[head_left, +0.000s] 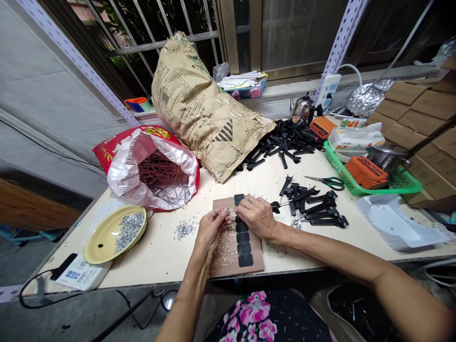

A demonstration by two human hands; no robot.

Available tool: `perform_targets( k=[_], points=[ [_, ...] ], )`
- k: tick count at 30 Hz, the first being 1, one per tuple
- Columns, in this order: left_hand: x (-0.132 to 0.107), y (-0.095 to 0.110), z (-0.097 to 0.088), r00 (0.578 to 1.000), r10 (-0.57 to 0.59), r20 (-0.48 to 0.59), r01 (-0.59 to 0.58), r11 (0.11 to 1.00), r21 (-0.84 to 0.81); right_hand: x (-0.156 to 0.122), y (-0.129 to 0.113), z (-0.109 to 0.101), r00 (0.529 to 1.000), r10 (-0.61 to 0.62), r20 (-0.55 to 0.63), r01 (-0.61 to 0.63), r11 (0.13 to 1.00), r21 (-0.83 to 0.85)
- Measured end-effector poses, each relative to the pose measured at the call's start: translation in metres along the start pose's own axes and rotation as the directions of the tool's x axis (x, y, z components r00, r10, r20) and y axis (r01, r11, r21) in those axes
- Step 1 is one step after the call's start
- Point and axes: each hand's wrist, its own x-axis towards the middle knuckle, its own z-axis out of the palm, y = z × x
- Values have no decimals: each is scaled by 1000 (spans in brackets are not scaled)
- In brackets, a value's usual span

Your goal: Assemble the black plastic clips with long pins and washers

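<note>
My left hand (213, 224) is closed, thumb and fingertips pinched at the left end of a thin metal rod (231, 209); any small part between them is too small to make out. My right hand (257, 216) wraps round the rod, and a black plastic end (275, 207) shows past its far side. Both hands are above a brown board (227, 259) sprinkled with pale crumbs and bearing a column of black square pads (244, 248). Left of the board lies a little heap of small shiny metal pieces (185, 229). Several black plastic parts (322, 209) lie to the right.
A yellow bowl (94, 237) of metal pieces tilts on a white box (83, 275). Behind are a red bag (117, 147) of thin rods and a paper sack (199, 109) spilling black parts. Scissors (329, 182), a green basket (395, 188) and a white tray (399, 223) stand right.
</note>
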Motion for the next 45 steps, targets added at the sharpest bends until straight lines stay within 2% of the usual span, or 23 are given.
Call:
perform_targets(
  k=[3,6,11,16,18,21,24,28,31,34,39,45],
  points=[
    [0,-1,0,1000,-17,-10,17,1000,-8,-1,0,1,995,-94,-13,92,988,-125],
    [-1,-2,0,998,58,-30,-56,997,53,-1,0,2,996,-91,-14,88,987,-136],
    [1,-7,-2,985,170,2,-168,969,181,-3,-1,3,999,32,8,-32,999,-9],
    [2,-8,-5,976,211,46,-216,936,279,-5,2,1,982,143,122,-162,973,164],
    [0,-6,-3,974,220,45,-223,927,302,-5,3,1,981,145,132,-171,963,209],
    [-4,-1,1,971,235,37,-233,910,342,-5,3,1,982,135,129,-158,968,193],
    [-8,2,5,962,270,23,-255,873,416,-5,2,2,971,170,169,-203,958,203],
    [-9,2,7,950,314,2,-276,835,477,-5,3,2,959,194,209,-265,876,402],
    [-9,-1,8,951,309,15,-278,833,479,-6,4,3,970,167,175,-229,864,448],
    [-9,-2,9,950,312,16,-282,831,480,-7,6,7,968,180,176,-243,852,464],
    [-9,-4,11,965,261,-4,-236,877,418,-5,9,12,945,235,228,-327,720,612],
    [-2,-14,8,961,274,-28,-251,912,326,-5,5,10,959,205,197,-278,815,508]
  ],
)
